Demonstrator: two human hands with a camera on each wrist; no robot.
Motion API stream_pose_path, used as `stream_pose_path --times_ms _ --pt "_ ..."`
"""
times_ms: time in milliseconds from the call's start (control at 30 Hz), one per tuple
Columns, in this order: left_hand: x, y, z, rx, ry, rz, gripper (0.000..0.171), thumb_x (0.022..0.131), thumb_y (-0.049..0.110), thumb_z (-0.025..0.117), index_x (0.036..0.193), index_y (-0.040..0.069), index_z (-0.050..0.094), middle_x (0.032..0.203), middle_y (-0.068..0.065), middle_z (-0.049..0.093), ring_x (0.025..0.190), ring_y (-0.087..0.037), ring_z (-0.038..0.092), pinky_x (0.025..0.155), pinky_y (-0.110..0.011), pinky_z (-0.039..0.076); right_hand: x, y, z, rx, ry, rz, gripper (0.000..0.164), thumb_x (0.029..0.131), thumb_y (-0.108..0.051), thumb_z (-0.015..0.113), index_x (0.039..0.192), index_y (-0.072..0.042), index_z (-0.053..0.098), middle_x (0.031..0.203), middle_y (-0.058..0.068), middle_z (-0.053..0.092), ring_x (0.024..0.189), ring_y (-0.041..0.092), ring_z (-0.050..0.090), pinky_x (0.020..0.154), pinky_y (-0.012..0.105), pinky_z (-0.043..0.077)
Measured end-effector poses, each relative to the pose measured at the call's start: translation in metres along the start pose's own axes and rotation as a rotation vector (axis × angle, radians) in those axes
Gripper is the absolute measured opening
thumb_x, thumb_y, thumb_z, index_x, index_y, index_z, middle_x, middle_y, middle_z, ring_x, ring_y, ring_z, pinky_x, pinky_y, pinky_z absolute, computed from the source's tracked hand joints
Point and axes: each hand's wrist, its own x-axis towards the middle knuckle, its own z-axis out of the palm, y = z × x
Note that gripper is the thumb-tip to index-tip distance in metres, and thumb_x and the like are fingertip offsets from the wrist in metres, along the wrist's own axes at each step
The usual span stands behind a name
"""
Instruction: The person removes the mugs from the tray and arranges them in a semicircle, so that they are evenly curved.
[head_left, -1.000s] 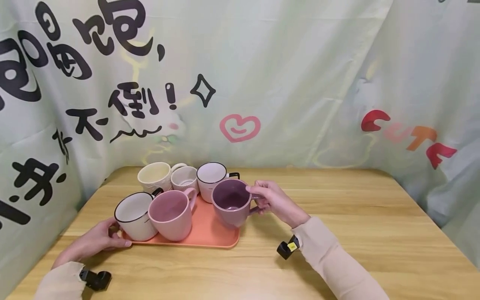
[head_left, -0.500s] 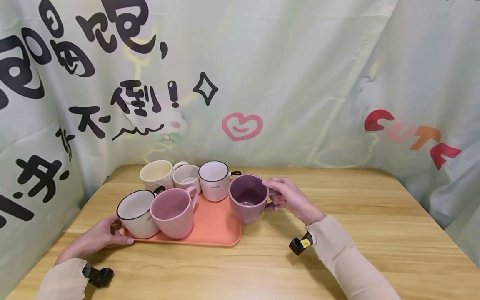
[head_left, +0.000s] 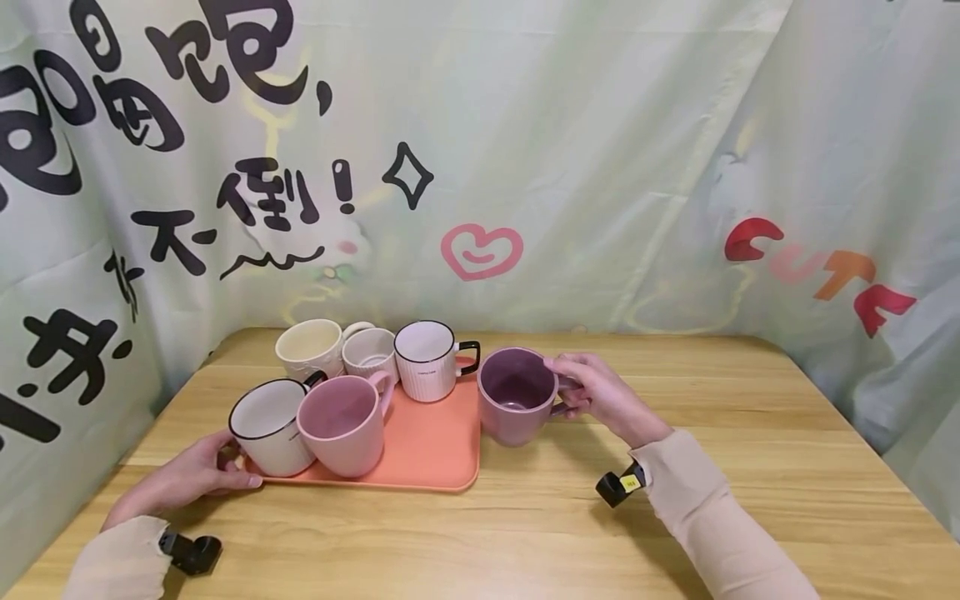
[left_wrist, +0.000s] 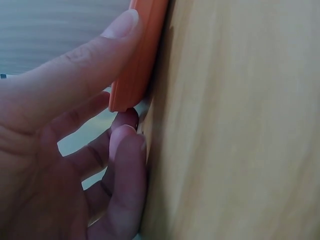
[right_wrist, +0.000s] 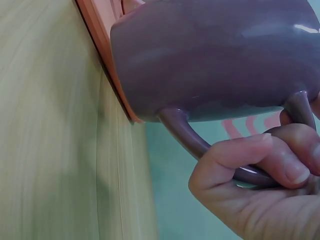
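Note:
My right hand [head_left: 600, 396] grips the handle of a purple mug [head_left: 517, 421], which hangs upright just off the tray's right edge. In the right wrist view, fingers [right_wrist: 225, 157] curl round the mug's handle [right_wrist: 192, 137]. At the front left corner of the orange tray [head_left: 431, 454], my left hand [head_left: 187, 475] holds the rim, thumb along the front side; the left wrist view shows its fingertips curled by the tray's corner [left_wrist: 132, 80]. Right beside that hand stands a black-rimmed white mug [head_left: 277, 442], and a pink mug [head_left: 348, 433] is next to it on the tray.
At the tray's back are a cream mug [head_left: 311, 346], a small whitish cup [head_left: 370, 350] and another black-rimmed white mug [head_left: 427, 362] with its black handle to the right. The wooden table [head_left: 712, 450] runs back to a printed curtain [head_left: 600, 167].
My right hand has carried the purple mug rightward, from above the tray's right part to beyond its right edge. The left hand stays at the tray's corner.

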Motion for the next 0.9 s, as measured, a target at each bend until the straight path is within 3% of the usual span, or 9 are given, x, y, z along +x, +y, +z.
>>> stream_pose_path --times_ms 400,633,900 --pt "0.0 -0.001 0.0 0.011 -0.033 0.049 0.052 0.091 0.003 0.074 0.124 -0.021 0.043 0.092 -0.007 0.049 0.08 -0.009 0.045 0.065 -0.026 0.038 -0.008 0.003 -0.019 -0.024 0.016 0.029 0.024 0.104 -0.02 0.051 0.082 -0.013 0.058 0.057 -0.004 0.033 0.051 0.01 0.033 0.053 0.026 0.039" --pt "0.002 -0.003 0.001 -0.063 -0.053 0.04 0.061 0.091 0.003 0.074 0.131 -0.022 0.035 0.09 -0.007 0.048 0.075 -0.01 0.049 0.062 -0.026 0.042 -0.012 0.004 -0.026 -0.065 0.013 0.041 0.027 0.104 -0.023 0.051 0.08 -0.012 0.053 0.058 -0.004 0.034 0.051 0.01 0.033 0.053 0.027 0.04" --pt "0.001 -0.004 0.001 -0.052 -0.045 0.041 0.062 0.091 0.006 0.075 0.132 -0.02 0.035 0.092 -0.008 0.047 0.078 -0.011 0.047 0.063 -0.027 0.04 -0.016 0.009 -0.034 -0.118 -0.004 0.111 0.027 0.103 -0.024 0.054 0.08 -0.011 0.049 0.059 -0.004 0.037 0.052 0.009 0.035 0.054 0.027 0.042"
